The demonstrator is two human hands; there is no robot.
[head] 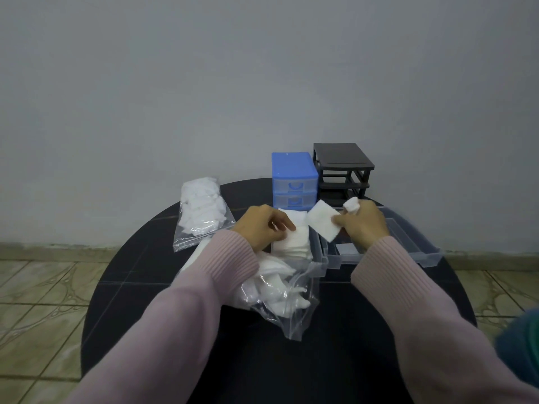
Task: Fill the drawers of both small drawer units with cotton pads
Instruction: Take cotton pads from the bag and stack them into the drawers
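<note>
On the round black table (335, 345) stand a blue drawer unit (294, 170) with two drawers in it and, to its right, a black drawer unit (342, 164) whose slots are bare. Clear drawers lie in front of them. My left hand (264, 227) presses its fingers on a stack of white cotton pads (293, 243) in the left clear drawer (319, 263). My right hand (361, 224) pinches one square cotton pad (322, 223) above the drawers, with a white wrap on one finger. The right clear drawer (420, 246) lies under that hand.
An open clear bag of cotton pads (280, 295) lies under my left forearm. A second, full bag (201, 211) sits at the table's back left. A grey wall rises right behind the units. Tiled floor surrounds the table.
</note>
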